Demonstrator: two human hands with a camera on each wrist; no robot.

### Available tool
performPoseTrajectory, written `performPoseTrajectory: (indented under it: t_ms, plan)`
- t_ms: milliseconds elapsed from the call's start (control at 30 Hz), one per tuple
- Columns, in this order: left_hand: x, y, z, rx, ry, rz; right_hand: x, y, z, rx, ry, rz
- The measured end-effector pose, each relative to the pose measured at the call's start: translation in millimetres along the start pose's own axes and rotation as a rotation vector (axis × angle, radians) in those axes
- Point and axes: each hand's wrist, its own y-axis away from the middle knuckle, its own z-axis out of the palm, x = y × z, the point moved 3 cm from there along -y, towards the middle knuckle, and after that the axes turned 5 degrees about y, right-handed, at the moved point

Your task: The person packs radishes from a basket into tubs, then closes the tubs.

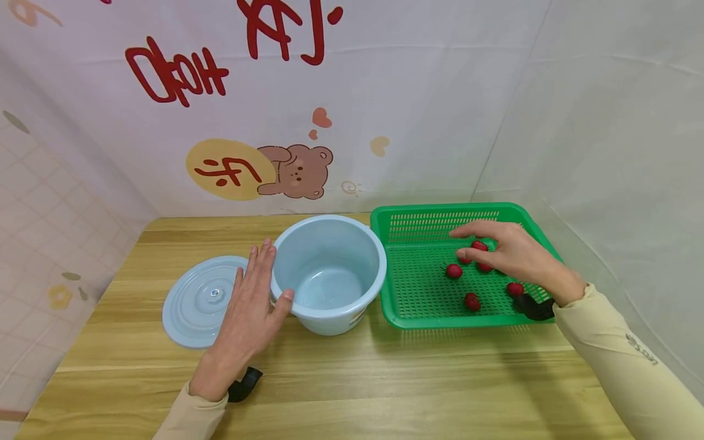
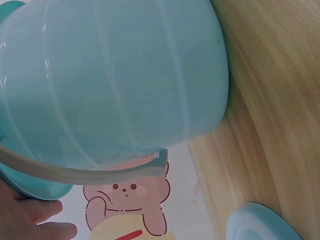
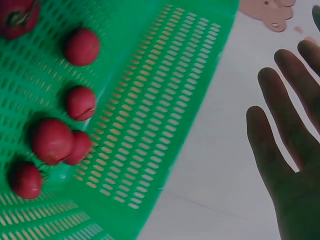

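A light-blue bucket [image 1: 330, 315] stands upright in the middle of the table, and its inside looks bare. My left hand [image 1: 247, 311] lies along the left of its rim, fingers straight, thumb by the near edge. In the left wrist view the bucket's ribbed side [image 2: 125, 85] and pale handle [image 2: 80, 175] fill much of the frame. Over the green basket [image 1: 398, 321] hovers my right hand [image 1: 514, 253], its fingers spread and nothing between them. Several small round red vegetables with short stems [image 3: 52, 140], perhaps radishes or cherry tomatoes, lie in the basket. My hand partly hides some of them.
A round blue lid [image 1: 189, 305] lies flat on the wooden table [image 1: 374, 391], left of the bucket and partly behind my left hand. The basket stands close against the bucket's right side. A white printed cloth [image 1: 429, 110] hangs behind the table.
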Motion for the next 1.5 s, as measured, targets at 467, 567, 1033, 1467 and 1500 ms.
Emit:
performPoseTrajectory:
  t_ms: [467, 567, 1033, 1467, 1500]
  plan:
    - [0.1, 1.7, 0.7, 0.009, 0.008, 0.003, 42, -3, 21, -0.259, -0.074, 0.170]
    - [0.1, 1.5, 0.9, 0.005, 0.007, 0.001, 50, -5, 27, -0.296, -0.093, 0.186]
    - [0.7, 4.1, 1.5, 0.010, 0.001, 0.008, 72, -7, 57, -0.428, -0.113, 0.146]
    - [0.7, 4.0, 0.9, 0.014, 0.007, 0.010, 76, -5, 67, -0.533, -0.177, 0.171]
    - [0.9, 3.7, 0.8, 0.015, 0.008, 0.012, 76, -5, 68, -0.540, -0.181, 0.174]
